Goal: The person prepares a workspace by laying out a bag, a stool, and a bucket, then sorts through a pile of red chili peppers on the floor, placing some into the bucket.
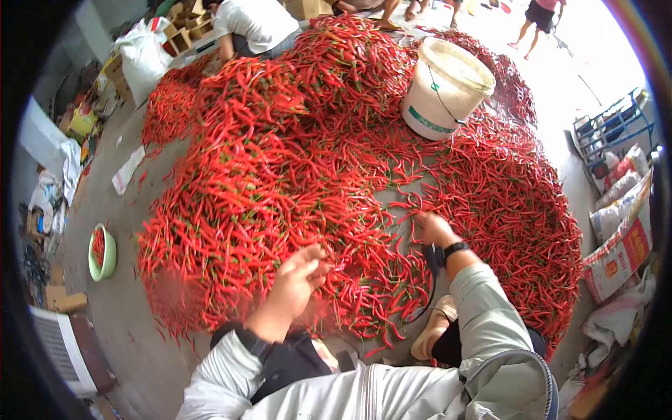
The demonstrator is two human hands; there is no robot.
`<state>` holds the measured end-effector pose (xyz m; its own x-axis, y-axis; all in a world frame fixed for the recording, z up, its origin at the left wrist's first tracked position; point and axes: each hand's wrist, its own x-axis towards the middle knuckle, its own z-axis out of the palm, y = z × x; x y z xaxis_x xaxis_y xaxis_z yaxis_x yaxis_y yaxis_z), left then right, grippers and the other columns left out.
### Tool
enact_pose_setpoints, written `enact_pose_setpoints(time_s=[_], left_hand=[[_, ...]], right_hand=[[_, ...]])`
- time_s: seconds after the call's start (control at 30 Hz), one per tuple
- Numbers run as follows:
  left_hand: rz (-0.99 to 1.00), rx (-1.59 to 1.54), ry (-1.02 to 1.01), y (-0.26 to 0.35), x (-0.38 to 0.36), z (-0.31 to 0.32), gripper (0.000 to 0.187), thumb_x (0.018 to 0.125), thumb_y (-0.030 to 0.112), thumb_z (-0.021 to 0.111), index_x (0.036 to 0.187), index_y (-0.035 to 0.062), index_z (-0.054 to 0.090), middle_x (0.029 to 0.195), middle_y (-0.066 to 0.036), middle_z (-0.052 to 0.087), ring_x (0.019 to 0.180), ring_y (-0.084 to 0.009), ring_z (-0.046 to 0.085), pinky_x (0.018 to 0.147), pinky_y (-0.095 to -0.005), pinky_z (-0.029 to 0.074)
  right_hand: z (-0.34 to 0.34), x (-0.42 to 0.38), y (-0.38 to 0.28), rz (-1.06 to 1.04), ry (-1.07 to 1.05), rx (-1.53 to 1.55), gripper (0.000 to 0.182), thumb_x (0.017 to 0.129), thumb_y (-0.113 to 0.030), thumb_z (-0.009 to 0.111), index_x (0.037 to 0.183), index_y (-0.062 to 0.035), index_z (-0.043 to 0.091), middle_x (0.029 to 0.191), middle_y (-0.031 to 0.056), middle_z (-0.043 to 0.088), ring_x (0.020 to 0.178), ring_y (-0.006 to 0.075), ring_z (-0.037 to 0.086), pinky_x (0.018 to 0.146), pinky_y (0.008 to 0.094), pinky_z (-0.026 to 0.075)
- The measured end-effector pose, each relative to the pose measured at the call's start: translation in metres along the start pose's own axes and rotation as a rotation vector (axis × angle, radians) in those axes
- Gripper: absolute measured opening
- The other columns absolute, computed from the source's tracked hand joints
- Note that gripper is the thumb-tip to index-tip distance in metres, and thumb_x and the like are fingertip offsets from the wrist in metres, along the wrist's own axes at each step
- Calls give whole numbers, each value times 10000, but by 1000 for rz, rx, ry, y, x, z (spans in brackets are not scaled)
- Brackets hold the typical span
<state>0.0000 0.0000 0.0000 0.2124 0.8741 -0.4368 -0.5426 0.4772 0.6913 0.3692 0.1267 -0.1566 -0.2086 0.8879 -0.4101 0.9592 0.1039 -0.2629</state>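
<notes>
A wide heap of red chili peppers (238,189) with green stems covers the floor in front of me. My left hand (297,276) is over the near part of the heap, its fingers spread apart and nothing seen between them. Over to the right, my right hand (432,229) is at the edge of a gap in the peppers, where grey floor shows. Its fingers point away and are partly hidden, so what they hold, if anything, cannot be made out. Loose peppers lie close around both hands.
A white bucket (448,87) stands on the heap's far right part. On the left floor is a green bowl (102,252) with peppers. A person in white (255,26) sits beyond the heap. Sacks (619,255) and a blue metal frame (612,126) line the right side.
</notes>
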Motion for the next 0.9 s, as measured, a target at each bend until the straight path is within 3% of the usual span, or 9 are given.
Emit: enact_pose_setpoints(time_s=[0.07, 0.1, 0.17, 0.23, 0.37, 0.57, 0.77, 0.83, 0.9], left_hand=[[-78, 5, 58, -2, -26, -12, 293, 865, 69, 521, 1157, 86, 530, 1057, -51, 609, 873, -187, 624, 713, -315, 520], [-80, 33, 74, -4, 30, 2, 291, 862, 66, 523, 1153, 70, 529, 1050, -63, 609, 871, -198, 627, 701, -320, 528], [-147, -16, 16, -15, 38, 3, 290, 860, 67, 525, 1150, 51, 527, 1053, -78, 606, 869, -208, 631, 699, -326, 536], [-171, 26, -9, -24, 52, 4, 285, 868, 66, 515, 1153, 51, 527, 1075, -89, 604, 871, -219, 633, 708, -331, 542], [-309, 61, 37, -34, 66, 15, 300, 864, 76, 538, 1164, 80, 526, 1102, -87, 602, 889, -212, 630, 720, -342, 542], [-467, 72, 33, -59, 85, 8, 325, 859, 72, 537, 1183, 79, 506, 1106, -83, 596, 912, -207, 623, 727, -344, 541], [-424, 150, 40, -58, 88, 5, 347, 857, 68, 530, 1202, 72, 490, 1125, -91, 585, 903, -206, 624, 734, -338, 545], [-406, 152, 8, -54, 87, 3, 349, 865, 79, 523, 1212, 75, 484, 1136, -86, 578, 934, -200, 612, 734, -331, 547], [-391, 156, 6, -52, 86, 1, 350, 867, 79, 522, 1215, 77, 482, 1138, -83, 577, 940, -197, 607, 734, -330, 547]], right_hand=[[46, -28, -7, 131, -10, 26, 572, 692, -207, 662, 1230, -130, 484, 1186, 182, 546, 1100, 343, 527, 932, 436, 426], [40, 9, 11, 197, 1, 105, 546, 717, -211, 640, 1232, -130, 480, 1201, 177, 536, 1127, 337, 509, 944, 447, 412], [62, -12, 15, 197, 215, 137, 562, 749, -187, 602, 1281, -137, 432, 1322, 107, 445, 1270, 280, 363, 1026, 518, 277], [68, -15, 16, 177, 350, 40, 629, 726, -186, 636, 1308, -138, 404, 1334, 87, 430, 1254, 277, 374, 1002, 528, 290], [94, -9, 17, 286, 209, 168, 673, 740, -175, 621, 1353, -199, 343, 1402, 87, 358, 1312, 322, 296, 1012, 613, 253], [112, -17, 19, 249, 359, -50, 496, 836, -177, 469, 1327, -196, 406, 1425, 72, 334, 1318, 321, 279, 1023, 637, 184], [99, -28, 42, 291, 285, -134, 509, 829, -186, 491, 1329, -150, 404, 1401, 71, 362, 1309, 313, 290, 1015, 628, 216], [80, -43, 47, 398, 143, -180, 479, 815, -197, 518, 1283, -125, 446, 1315, 65, 436, 1244, 286, 359, 993, 606, 266], [83, -57, 63, 428, 164, -275, 395, 777, -198, 564, 1167, -133, 545, 1173, 32, 517, 1152, 243, 414, 918, 536, 353]])
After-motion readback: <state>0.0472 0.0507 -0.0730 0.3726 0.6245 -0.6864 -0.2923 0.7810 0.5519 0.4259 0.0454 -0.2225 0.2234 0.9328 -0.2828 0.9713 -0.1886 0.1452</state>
